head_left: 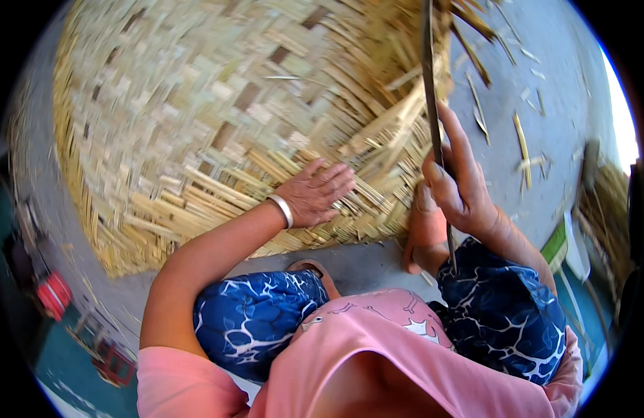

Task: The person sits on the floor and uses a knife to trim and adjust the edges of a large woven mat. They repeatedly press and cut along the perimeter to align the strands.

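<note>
A large mat (190,90) woven from flat, straw-coloured strips lies on the floor in front of me. My left hand (315,195), with a pale bangle at the wrist, rests palm down on the mat near its close edge, fingers stretched out. Loose strip ends (210,194) lie around it. My right hand (462,191) is closed around a long, narrow, dark blade-like bar (428,63), held lengthwise over the mat's right edge. The bar's far end runs out of view; its near end tapers beside my knee.
Split strips (522,150) and scraps litter the grey floor (545,83) on the right. A bundle of dry stalks (611,209) stands at the far right. At the lower left are a red item (54,294) and a small red frame (115,362). My sandalled feet (428,240) border the mat.
</note>
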`<state>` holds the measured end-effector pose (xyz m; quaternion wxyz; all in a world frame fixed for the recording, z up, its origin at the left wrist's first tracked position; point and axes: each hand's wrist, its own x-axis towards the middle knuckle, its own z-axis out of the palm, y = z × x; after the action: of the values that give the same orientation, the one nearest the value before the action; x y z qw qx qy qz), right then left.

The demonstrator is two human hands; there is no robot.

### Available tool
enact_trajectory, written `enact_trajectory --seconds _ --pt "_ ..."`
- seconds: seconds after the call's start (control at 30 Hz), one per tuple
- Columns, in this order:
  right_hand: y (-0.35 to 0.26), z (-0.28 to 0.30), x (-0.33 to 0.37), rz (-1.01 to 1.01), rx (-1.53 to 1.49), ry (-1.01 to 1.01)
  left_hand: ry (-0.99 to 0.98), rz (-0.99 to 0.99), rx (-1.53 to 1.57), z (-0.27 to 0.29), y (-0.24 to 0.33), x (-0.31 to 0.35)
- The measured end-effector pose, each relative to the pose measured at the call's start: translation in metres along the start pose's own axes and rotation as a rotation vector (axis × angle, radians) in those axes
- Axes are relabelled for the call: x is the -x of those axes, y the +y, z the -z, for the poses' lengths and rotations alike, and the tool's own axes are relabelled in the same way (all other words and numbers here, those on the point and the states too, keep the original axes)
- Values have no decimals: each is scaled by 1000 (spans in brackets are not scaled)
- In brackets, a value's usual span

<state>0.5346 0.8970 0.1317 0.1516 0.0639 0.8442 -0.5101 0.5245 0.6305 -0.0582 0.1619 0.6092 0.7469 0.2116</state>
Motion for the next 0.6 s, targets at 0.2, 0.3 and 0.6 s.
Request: enact_trajectory --seconds 0.2,0.3,0.6 --pt "1 -30 -26 120 297 -429 174 13 -77 16 19 12" --pt "-11 -41 -24 289 386 -573 435 126 -268 43 41 45" --pt "-123 -118 -40 248 670 -1001 1128 1450 -130 63 27 257"
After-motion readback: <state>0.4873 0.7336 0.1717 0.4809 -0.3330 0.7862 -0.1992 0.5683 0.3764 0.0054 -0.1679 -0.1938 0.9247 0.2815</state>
